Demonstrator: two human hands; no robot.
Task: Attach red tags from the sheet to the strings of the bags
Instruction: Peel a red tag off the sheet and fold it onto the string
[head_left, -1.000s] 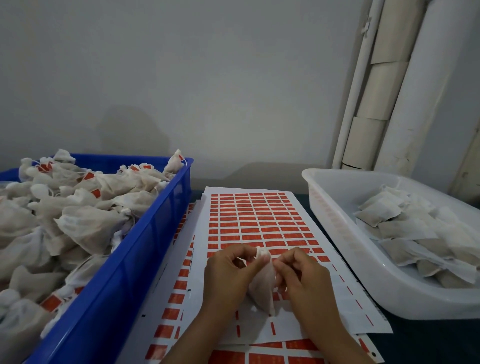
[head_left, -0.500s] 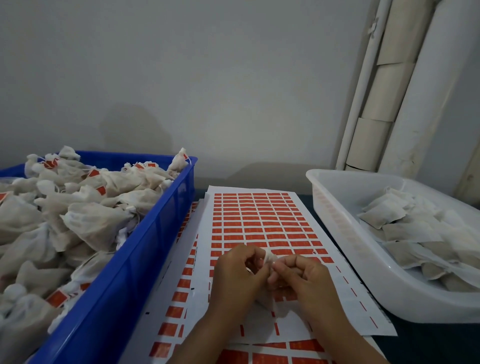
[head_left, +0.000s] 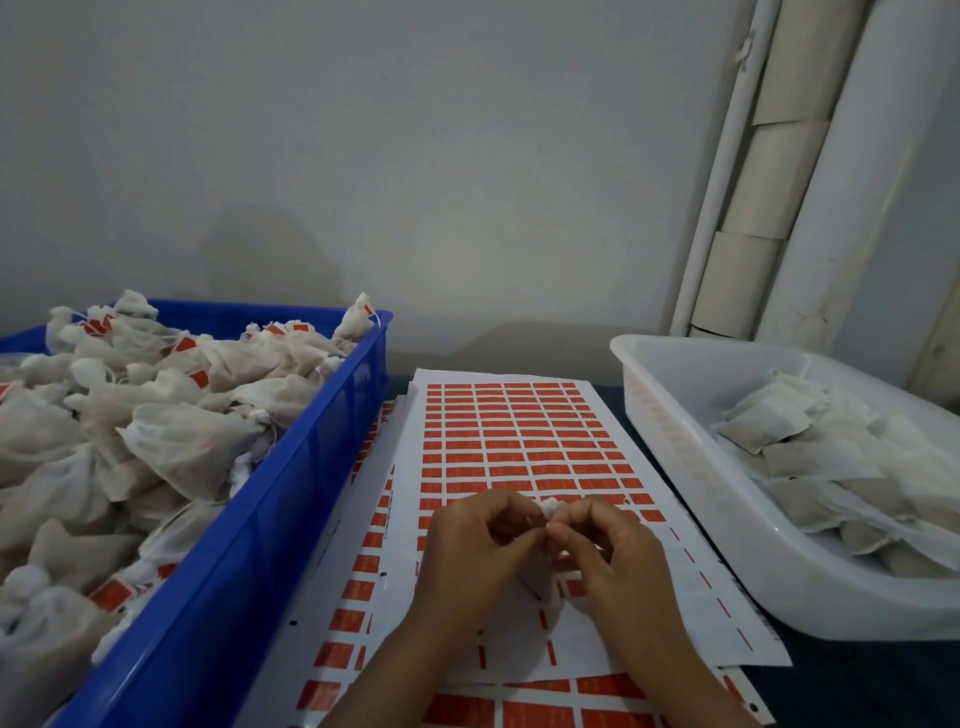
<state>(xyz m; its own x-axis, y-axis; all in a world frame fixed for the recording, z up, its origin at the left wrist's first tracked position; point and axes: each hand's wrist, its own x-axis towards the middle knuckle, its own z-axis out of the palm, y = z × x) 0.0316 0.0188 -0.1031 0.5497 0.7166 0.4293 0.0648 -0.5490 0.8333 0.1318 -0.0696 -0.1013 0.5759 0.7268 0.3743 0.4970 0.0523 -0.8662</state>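
A second ago the small white bag (head_left: 540, 571) hung down between the 2 hands, and most of it could be seen. Now the hands have come closer together and lower over the sheet, and they hide nearly all of the bag. Only its bunched top pokes out above the fingers, and a bit of its body shows below them.

The left hand (head_left: 478, 551) and the right hand (head_left: 613, 551) are pressed close, fingertips touching. Both have curled fingers and pinch the neck of the bag. I think they are working on the string there, maybe tying it or getting it ready for a tag. The string is too thin to see. I cannot see a red tag in the fingers, so this bag probably has no tag yet.

The bag is held just above the top sheet of red tags (head_left: 519, 441), near the front part where many tags are already gone. The sheet lies on more sheets like it.

The bag looks soft and thin, like cloth mesh, and is gathered tight at the top.

The blue bin (head_left: 291, 499) on the left is heaped with bags that have red tags. The white tub (head_left: 691, 467) on the right holds flat bags with no tags showing.
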